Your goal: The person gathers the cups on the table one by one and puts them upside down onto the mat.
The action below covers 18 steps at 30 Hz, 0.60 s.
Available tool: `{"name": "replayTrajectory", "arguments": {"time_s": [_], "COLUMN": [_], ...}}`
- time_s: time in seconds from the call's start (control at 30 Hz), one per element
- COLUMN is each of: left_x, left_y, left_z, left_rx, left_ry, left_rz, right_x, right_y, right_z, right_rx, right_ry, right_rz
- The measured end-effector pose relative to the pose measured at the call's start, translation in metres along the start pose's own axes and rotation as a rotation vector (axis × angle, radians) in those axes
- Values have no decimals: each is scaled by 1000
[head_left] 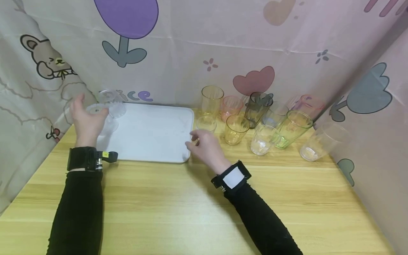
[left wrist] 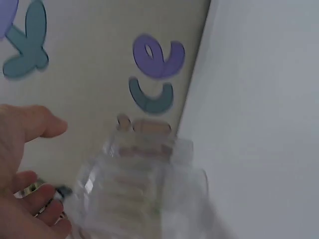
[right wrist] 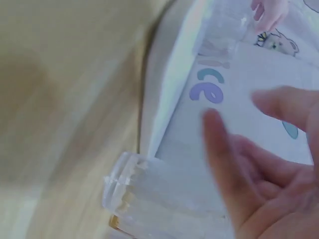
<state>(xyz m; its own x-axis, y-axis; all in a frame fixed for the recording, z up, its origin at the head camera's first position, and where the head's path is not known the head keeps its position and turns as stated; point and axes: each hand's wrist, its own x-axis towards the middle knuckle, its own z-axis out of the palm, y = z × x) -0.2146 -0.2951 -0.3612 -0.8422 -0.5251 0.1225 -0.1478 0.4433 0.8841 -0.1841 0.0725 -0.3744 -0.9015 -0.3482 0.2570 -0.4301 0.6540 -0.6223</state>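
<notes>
A white tray (head_left: pixel 149 132) lies on the wooden table. At its far left corner stands a clear glass (head_left: pixel 111 104), blurred. My left hand (head_left: pixel 87 118) is right beside it with thumb and fingers spread; the left wrist view shows the glass (left wrist: pixel 144 189) just off my left hand (left wrist: pixel 25 164), with no grip visible. My right hand (head_left: pixel 195 138) hovers over the tray's right edge, fingers loose, next to a small clear glass (head_left: pixel 206 124). In the right wrist view that glass (right wrist: pixel 149 194) sits under my right hand (right wrist: pixel 259 164), which is spread, by the tray rim (right wrist: pixel 174 84).
Several coloured glasses stand right of the tray: a tall yellow one (head_left: pixel 211 99), pink (head_left: pixel 231 106), dark grey (head_left: pixel 258 108), short yellow (head_left: pixel 236 129), clear (head_left: pixel 262 140), green (head_left: pixel 293 129). A patterned cloth backdrop (head_left: pixel 191 53) closes off the back and sides.
</notes>
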Motion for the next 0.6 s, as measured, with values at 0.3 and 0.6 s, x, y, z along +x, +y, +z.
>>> {"name": "replayTrajectory", "arguments": {"time_s": [0.3,0.6], "left_x": [-23,-52], "left_y": [33,61], "left_z": [34,74], "left_rx": [-7,-63], "left_ry": [133,-76], "left_rz": [306,550], "right_x": [5,7], "right_y": [8,19], "right_z": [-9,-13], "right_rx": [248,225], "right_ry": [376,397], "right_rz": [-197,-33]}}
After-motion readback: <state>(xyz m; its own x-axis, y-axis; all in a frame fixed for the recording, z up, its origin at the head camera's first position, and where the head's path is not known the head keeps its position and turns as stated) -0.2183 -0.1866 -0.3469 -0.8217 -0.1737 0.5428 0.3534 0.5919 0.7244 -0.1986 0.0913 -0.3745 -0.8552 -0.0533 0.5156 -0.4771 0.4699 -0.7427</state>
